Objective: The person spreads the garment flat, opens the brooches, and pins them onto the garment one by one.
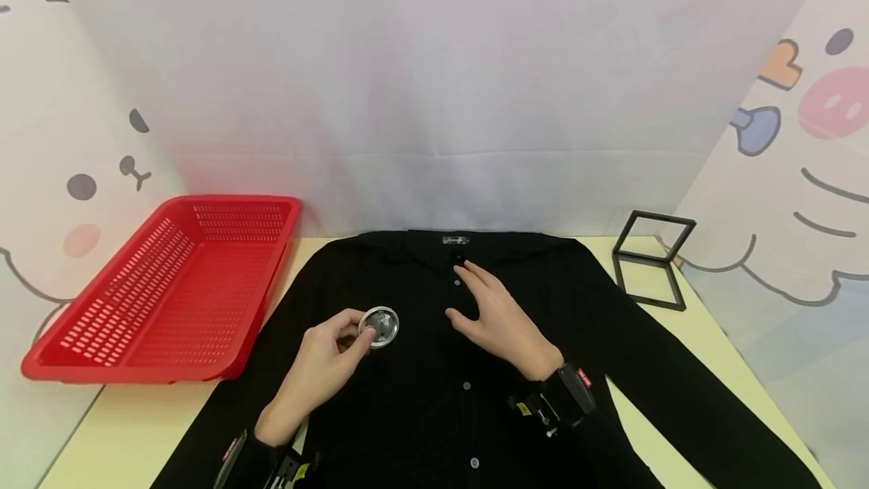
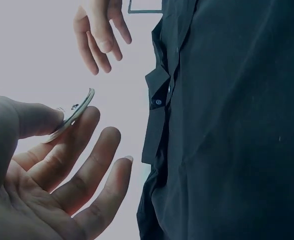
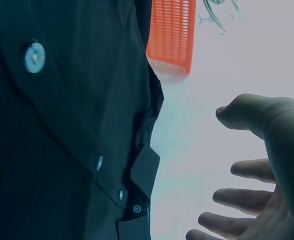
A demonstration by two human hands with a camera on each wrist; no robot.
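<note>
A black button-up shirt lies front up and spread out, its collar at the far side and a line of buttons down the middle. Above its left half, my left hand pinches a round silver-rimmed button badge between thumb and fingers. In the left wrist view the badge appears nearly edge-on, a small fitting on its face. My right hand hovers over the upper button placket, fingers extended and holding nothing. Its spread fingers also show in the right wrist view.
At the left stands a red plastic basket with slotted walls, beside the shirt's sleeve. A black hinged frame stands partly upright at the back right of the pale yellow table. A white curtain hangs behind.
</note>
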